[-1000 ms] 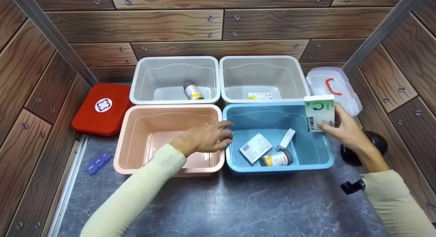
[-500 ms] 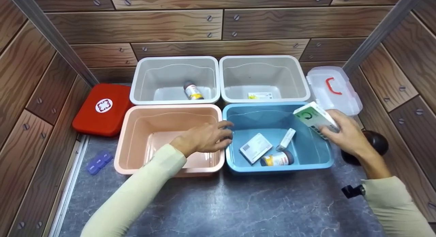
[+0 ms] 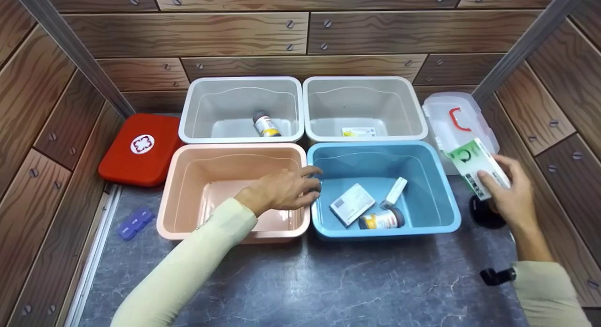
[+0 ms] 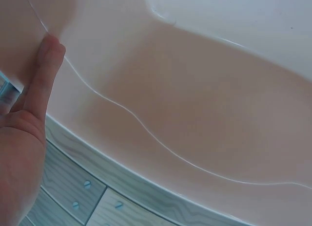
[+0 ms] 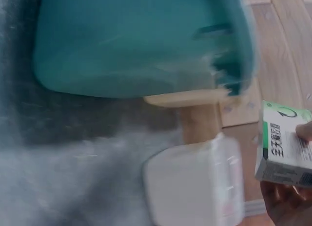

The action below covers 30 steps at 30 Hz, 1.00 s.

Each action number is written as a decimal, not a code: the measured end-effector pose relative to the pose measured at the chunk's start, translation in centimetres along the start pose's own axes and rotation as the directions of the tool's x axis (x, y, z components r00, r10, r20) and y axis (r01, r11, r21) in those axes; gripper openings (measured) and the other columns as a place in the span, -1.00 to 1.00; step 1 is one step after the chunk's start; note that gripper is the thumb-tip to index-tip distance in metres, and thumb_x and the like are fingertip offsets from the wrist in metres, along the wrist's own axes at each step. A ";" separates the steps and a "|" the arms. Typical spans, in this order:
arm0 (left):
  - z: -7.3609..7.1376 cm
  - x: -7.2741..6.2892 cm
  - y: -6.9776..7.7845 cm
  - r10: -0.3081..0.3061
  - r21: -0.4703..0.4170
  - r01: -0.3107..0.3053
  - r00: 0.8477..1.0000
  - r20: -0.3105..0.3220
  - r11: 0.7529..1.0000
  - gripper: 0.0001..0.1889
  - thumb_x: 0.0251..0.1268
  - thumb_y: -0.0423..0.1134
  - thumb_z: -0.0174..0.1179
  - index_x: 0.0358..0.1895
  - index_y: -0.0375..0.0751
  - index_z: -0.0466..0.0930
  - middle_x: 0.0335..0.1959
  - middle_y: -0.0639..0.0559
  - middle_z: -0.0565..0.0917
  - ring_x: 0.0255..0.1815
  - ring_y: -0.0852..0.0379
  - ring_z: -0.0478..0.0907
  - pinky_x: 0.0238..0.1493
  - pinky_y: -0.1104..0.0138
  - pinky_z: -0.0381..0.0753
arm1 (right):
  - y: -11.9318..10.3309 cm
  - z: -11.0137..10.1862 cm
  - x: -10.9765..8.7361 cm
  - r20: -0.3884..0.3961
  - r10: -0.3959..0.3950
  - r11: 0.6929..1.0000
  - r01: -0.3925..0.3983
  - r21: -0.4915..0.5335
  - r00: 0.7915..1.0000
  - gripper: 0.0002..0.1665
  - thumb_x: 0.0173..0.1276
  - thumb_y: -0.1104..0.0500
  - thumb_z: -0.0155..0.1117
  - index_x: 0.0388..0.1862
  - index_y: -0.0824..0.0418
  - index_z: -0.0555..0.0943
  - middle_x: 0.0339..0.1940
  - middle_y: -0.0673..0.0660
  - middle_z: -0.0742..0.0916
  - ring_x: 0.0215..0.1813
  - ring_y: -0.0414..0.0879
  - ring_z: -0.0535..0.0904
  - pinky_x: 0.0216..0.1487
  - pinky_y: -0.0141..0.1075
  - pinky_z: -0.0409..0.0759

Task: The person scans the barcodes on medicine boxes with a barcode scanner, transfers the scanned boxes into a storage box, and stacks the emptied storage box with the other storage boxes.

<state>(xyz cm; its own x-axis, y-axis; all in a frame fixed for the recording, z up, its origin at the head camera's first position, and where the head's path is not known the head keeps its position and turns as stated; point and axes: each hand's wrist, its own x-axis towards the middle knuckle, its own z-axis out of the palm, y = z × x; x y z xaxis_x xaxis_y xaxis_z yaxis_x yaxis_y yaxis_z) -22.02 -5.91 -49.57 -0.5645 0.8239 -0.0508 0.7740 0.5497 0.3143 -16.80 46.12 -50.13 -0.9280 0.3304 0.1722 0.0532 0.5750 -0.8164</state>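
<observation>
My right hand (image 3: pixel 512 190) grips a white and green medicine box (image 3: pixel 476 167), thumb across its printed face. It holds the box tilted in the air to the right of the blue bin (image 3: pixel 385 233), overlapping the clear plastic case (image 3: pixel 453 111) with a red handle. In the right wrist view the medicine box (image 5: pixel 282 143) shows dark printed characters. My left hand (image 3: pixel 286 188) rests at the rim between the peach bin (image 3: pixel 230 235) and the blue one, fingers loosely bent and holding nothing. Inside the blue bin lie a white box (image 3: pixel 352 205), a slim small box (image 3: pixel 394 193) and a pill bottle (image 3: pixel 381 219).
Behind stand two grey bins, the left one (image 3: pixel 242 140) with a pill bottle (image 3: pixel 266 125), the right one (image 3: pixel 364 138) with a yellow-white box (image 3: pixel 358 132). A red first-aid case (image 3: pixel 141 151) and purple pill organizer (image 3: pixel 136 222) lie left. A black round object (image 3: pixel 486 214) sits right.
My right hand has moved the medicine box from over the blue bin's right side outward to the right, turning and tilting it on the way. The left hand has stayed put.
</observation>
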 end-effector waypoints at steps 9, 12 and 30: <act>-0.1 0.0 0.0 -0.018 -0.010 0.018 1.000 0.023 1.000 -0.63 0.75 0.06 -0.03 0.23 0.02 0.69 0.64 -0.10 0.41 0.17 -0.19 0.74 0.26 -0.02 0.72 | 5.0 2.0 -2.2 0.203 0.447 0.666 -0.476 0.575 0.871 -0.64 0.57 0.28 0.36 0.12 -0.14 0.55 -0.28 -0.21 0.76 -0.29 -0.32 0.72 -0.27 -0.43 0.74; -0.1 0.0 0.1 -0.026 -0.012 0.026 0.999 0.034 1.000 -0.63 0.75 0.07 -0.03 0.25 0.03 0.68 0.65 -0.09 0.40 0.16 -0.18 0.74 0.26 -0.01 0.72 | 5.9 2.4 -2.8 0.293 0.511 0.486 -0.552 0.677 0.808 -0.74 0.61 0.27 0.30 0.05 -0.12 0.60 -0.26 -0.15 0.79 -0.26 -0.25 0.75 -0.24 -0.37 0.75; -0.2 0.1 0.2 -0.025 -0.011 0.026 0.999 0.035 1.000 -0.62 0.75 0.06 -0.04 0.25 0.00 0.68 0.65 -0.11 0.41 0.27 -0.22 0.70 0.29 -0.05 0.70 | 3.8 2.1 -1.8 0.165 0.462 0.600 -0.444 0.666 0.871 -0.60 0.52 0.30 0.43 0.13 -0.18 0.67 -0.19 -0.17 0.76 -0.27 -0.26 0.74 -0.29 -0.39 0.75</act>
<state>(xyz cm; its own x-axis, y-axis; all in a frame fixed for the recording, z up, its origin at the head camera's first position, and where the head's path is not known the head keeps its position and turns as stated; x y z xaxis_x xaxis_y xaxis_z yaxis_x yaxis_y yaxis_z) -21.99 -5.73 -49.37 -0.5736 0.8140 -0.0921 0.7560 0.5693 0.3231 -15.70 46.12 -54.71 -0.8450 0.4299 -0.3180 0.1986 -0.2999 -0.9331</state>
